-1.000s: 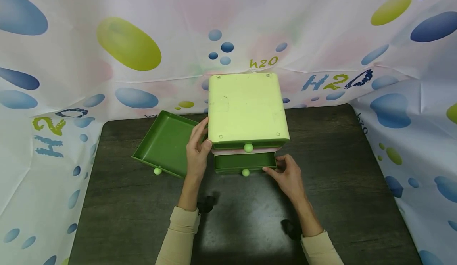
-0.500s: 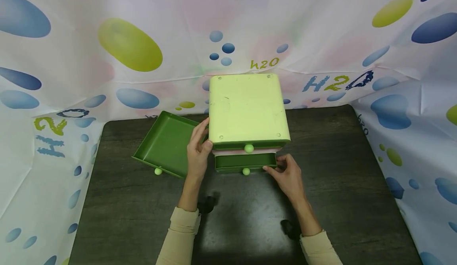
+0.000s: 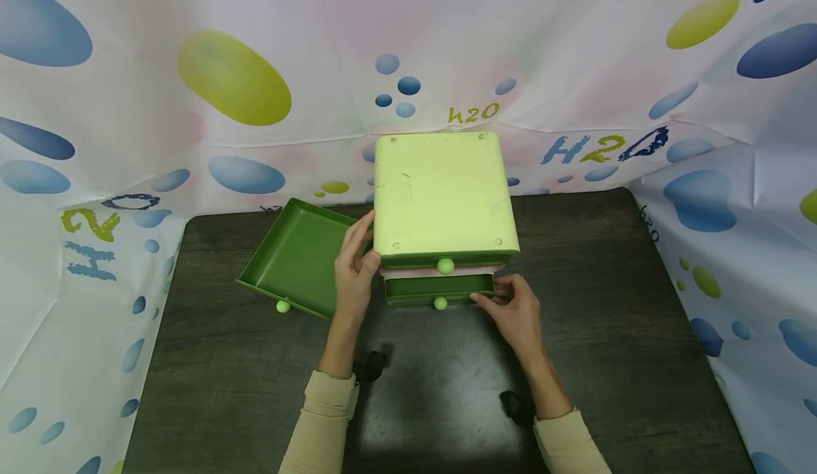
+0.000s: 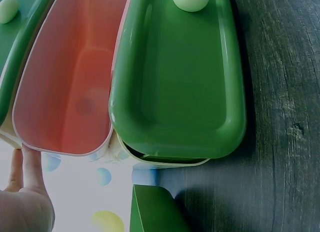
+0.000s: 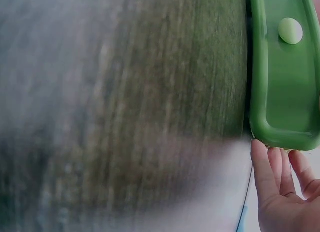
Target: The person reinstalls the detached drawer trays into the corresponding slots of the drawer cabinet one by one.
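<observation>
A small chest of drawers (image 3: pixel 447 194) with a pale yellow-green top stands before the backdrop. Its lower green drawer (image 3: pixel 440 289) sticks out partway and shows a bare inside. My right hand (image 3: pixel 518 312) holds that drawer's right front corner, thumb at the front and fingers along the side. Against the chest's left side rests my left hand (image 3: pixel 352 275), its fingers extended. Between the upper and lower drawers, the left wrist view shows an open pink slot (image 4: pixel 75 81). A separate green drawer (image 3: pixel 296 257) lies on the table, left of my left hand.
The dark wood-grain table (image 3: pixel 236 382) carries everything. A white backdrop (image 3: pixel 332 91) with blue and yellow spots encloses the back and both sides. Dark wrist-worn pieces (image 3: pixel 371 366) sit beside the forearms.
The lower drawer has slid slightly farther into the chest, and my right hand has moved along with it. My left hand stays at the chest's side.
</observation>
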Motion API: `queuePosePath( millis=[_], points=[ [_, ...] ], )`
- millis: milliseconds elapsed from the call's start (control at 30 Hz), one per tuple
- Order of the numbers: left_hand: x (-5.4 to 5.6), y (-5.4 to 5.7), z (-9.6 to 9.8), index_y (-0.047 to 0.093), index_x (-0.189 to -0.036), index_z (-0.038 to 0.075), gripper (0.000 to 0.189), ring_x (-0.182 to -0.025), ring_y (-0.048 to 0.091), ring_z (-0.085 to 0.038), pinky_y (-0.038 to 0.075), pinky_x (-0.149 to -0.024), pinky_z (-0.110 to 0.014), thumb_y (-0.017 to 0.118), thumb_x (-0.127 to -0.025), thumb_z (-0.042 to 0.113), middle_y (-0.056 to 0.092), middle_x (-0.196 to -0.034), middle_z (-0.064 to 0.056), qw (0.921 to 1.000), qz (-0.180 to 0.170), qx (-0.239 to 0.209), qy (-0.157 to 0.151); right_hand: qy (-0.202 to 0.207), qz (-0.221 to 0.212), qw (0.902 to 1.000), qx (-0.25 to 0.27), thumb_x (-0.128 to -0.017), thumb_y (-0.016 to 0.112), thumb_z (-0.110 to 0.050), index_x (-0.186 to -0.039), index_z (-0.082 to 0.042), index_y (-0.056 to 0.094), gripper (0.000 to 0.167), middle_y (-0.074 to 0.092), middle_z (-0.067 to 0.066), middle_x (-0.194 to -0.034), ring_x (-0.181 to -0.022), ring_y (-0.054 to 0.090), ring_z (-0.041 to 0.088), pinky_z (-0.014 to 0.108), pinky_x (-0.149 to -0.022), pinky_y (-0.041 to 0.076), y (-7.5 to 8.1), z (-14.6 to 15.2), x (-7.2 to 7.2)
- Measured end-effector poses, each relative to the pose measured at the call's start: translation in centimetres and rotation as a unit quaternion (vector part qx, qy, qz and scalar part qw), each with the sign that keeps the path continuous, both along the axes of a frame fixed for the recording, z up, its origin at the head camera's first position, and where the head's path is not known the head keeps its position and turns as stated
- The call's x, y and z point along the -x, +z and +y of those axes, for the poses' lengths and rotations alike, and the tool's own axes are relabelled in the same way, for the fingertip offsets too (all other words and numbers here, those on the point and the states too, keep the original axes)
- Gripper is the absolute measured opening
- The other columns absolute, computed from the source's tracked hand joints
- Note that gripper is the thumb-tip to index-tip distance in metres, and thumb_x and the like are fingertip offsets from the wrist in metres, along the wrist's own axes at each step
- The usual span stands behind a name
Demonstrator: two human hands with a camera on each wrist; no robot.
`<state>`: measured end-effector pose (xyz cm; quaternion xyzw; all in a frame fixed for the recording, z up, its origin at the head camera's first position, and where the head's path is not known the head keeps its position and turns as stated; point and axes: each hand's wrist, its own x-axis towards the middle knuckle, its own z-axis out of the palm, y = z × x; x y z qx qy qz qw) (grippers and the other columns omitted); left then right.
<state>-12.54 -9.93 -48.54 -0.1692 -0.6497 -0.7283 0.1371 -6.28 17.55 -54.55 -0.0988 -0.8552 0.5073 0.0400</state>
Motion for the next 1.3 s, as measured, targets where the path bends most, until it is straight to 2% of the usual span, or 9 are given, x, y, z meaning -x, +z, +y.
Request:
queuePosePath(
  millis=[367, 500, 633, 733, 900, 1133, 1300],
  points=[
    [0.0, -0.1, 0.0, 0.045, -0.15, 0.007, 0.078, -0.123, 0.051, -0.03, 0.046, -0.062, -0.029, 0.059, -0.093, 0.059, 0.044, -0.147, -0.014, 1.0, -0.003, 0.005, 0.006, -0.029, 0.012, 0.9994, -0.01, -0.078, 0.088, -0.029, -0.108, -0.004, 0.06, 0.048, 0.061, 0.009, -0.097, -0.084, 0.062, 0.02, 0.033, -0.074, 0.054, -0.3, -0.4, 0.4],
    [0.0, 0.0, 0.1, 0.045, -0.15, 0.006, 0.079, -0.123, 0.051, -0.03, 0.046, -0.063, -0.026, 0.059, -0.093, 0.058, 0.043, -0.147, -0.015, 1.0, -0.002, 0.003, 0.003, -0.039, 0.015, 0.9991, 0.004, -0.078, 0.088, -0.027, -0.119, -0.005, 0.055, 0.057, 0.059, 0.01, -0.1, -0.085, 0.063, 0.021, 0.031, -0.073, 0.053, -0.3, -0.7, 0.6],
    [0.1, 0.0, 0.1, 0.044, -0.15, 0.002, 0.082, -0.124, 0.05, -0.029, 0.046, -0.063, -0.026, 0.059, -0.092, 0.059, 0.042, -0.147, -0.016, 1.0, -0.003, -0.001, -0.002, -0.034, 0.02, 0.9992, -0.005, -0.078, 0.088, -0.027, -0.129, -0.003, 0.054, 0.066, 0.057, 0.012, -0.105, -0.087, 0.065, 0.025, 0.037, -0.076, 0.054, -0.4, -0.7, 0.7],
    [0.1, 0.1, 0.1, 0.043, -0.149, 0.0, 0.084, -0.123, 0.05, -0.028, 0.045, -0.063, -0.025, 0.059, -0.092, 0.059, 0.041, -0.147, -0.019, 1.0, 0.0, -0.002, -0.004, -0.029, 0.022, 0.9991, -0.02, -0.078, 0.088, -0.03, -0.126, -0.002, 0.058, 0.063, 0.056, 0.012, -0.104, -0.087, 0.065, 0.027, 0.042, -0.076, 0.053, -0.4, -0.6, 0.9],
    [0.1, 0.2, 0.0, 0.043, -0.149, -0.001, 0.085, -0.123, 0.05, -0.028, 0.046, -0.064, -0.025, 0.059, -0.092, 0.059, 0.041, -0.147, -0.021, 1.0, 0.002, -0.004, -0.005, -0.028, 0.018, 0.9991, -0.027, -0.078, 0.087, -0.031, -0.121, -0.003, 0.062, 0.057, 0.056, 0.01, -0.101, -0.086, 0.064, 0.026, 0.041, -0.074, 0.053, -0.5, -0.5, 1.3],
    [0.0, 0.3, 0.1, 0.045, -0.15, 0.005, 0.08, -0.123, 0.05, -0.029, 0.047, -0.066, -0.022, 0.059, -0.092, 0.06, 0.043, -0.147, -0.015, 1.0, -0.005, 0.001, 0.002, -0.033, 0.017, 0.9988, -0.031, -0.079, 0.087, -0.032, -0.11, -0.004, 0.064, 0.048, 0.057, 0.009, -0.099, -0.084, 0.064, 0.024, 0.039, -0.071, 0.052, -0.4, -0.4, 1.7],
    [0.1, 0.2, 0.1, 0.045, -0.15, 0.006, 0.078, -0.123, 0.05, -0.031, 0.047, -0.066, -0.023, 0.058, -0.093, 0.059, 0.043, -0.147, -0.015, 1.0, -0.004, 0.002, 0.003, -0.042, 0.024, 0.998, -0.039, -0.079, 0.086, -0.033, -0.103, -0.005, 0.063, 0.043, 0.058, 0.009, -0.095, -0.08, 0.063, 0.022, 0.039, -0.068, 0.051, -0.5, -0.6, 1.9]
  ],
)
